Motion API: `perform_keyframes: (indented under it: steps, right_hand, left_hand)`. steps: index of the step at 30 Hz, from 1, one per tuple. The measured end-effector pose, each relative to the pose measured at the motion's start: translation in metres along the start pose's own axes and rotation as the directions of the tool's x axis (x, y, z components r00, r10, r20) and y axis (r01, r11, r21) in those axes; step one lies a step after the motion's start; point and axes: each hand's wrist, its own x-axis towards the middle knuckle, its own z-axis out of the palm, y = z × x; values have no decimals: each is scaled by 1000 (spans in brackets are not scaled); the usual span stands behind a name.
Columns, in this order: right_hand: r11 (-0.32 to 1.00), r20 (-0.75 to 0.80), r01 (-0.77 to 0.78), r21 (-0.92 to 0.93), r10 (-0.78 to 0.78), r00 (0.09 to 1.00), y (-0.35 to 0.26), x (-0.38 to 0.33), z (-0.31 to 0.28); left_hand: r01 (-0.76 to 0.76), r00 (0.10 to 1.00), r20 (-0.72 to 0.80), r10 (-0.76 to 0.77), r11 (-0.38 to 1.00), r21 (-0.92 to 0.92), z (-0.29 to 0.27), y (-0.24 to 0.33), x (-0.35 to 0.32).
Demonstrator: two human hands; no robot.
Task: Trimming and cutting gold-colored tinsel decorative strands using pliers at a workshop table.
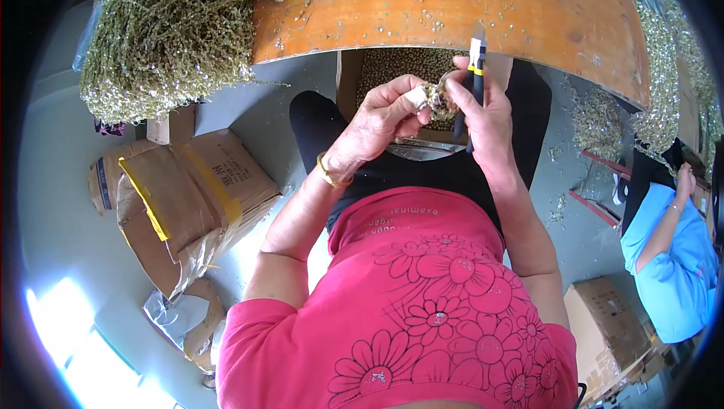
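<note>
My left hand, with a white wrap on the thumb, is closed on a small bunch of glittery gold strands. Opposite it, my right hand grips black-handled pliers with yellow bands, their metal head pointing away from me. The thumb and fingers of that hand also reach the bunch, close to the left fingertips. Exactly what lies between the fingers is partly hidden. Below both hands, between my knees, a cardboard box holds a mass of small round gold beads.
An orange-brown wooden table spans the far side, with loose glittering bits on it. A thick heap of gold strands hangs over its left edge. Cardboard boxes stand at left and lower right. A person in blue sits at right.
</note>
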Motion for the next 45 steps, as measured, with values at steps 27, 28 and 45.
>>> perform_keyframes:
  steps: [27, 28, 45]
  right_hand:
    - [982, -102, 168, -88, -177, 979, 11, -5, 12]
    - [979, -101, 158, -128, -171, 980, 10, -5, 11]
    - [996, -162, 87, 23, -82, 983, 18, -8, 31]
  left_hand:
    - [-163, 901, -346, 264, 942, 294, 1, -8, 9]
    - [-163, 900, -347, 265, 942, 294, 0, -9, 9]
    - [-312, 840, -316, 442, 868, 386, 6, -22, 8]
